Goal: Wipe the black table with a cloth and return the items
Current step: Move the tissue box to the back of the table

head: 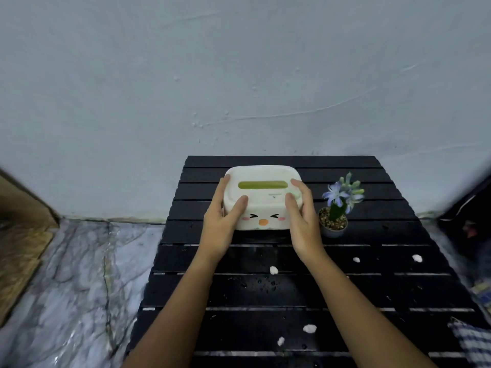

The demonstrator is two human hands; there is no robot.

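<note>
Head view: left hand point(223, 221) and right hand point(300, 216) clamped on the ends of the white tissue box point(261, 199), far middle of the black slatted counter point(292, 288). Lift it level, steer clear of the flower pot point(333, 221) just beside; crumbs point(309, 328) and checked cloth point(473, 341) wait nearer.

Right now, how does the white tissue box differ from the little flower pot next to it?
The tissue box is wide, white and rounded, with a green slot and a cartoon face; the flower pot is small, dark and round. The left hand and right hand grip the box's ends, while the pot stands untouched. The box is closed on top; the pot is open, showing gravel and a blue-flowered plant. Both are at the far part of the black table.
</note>
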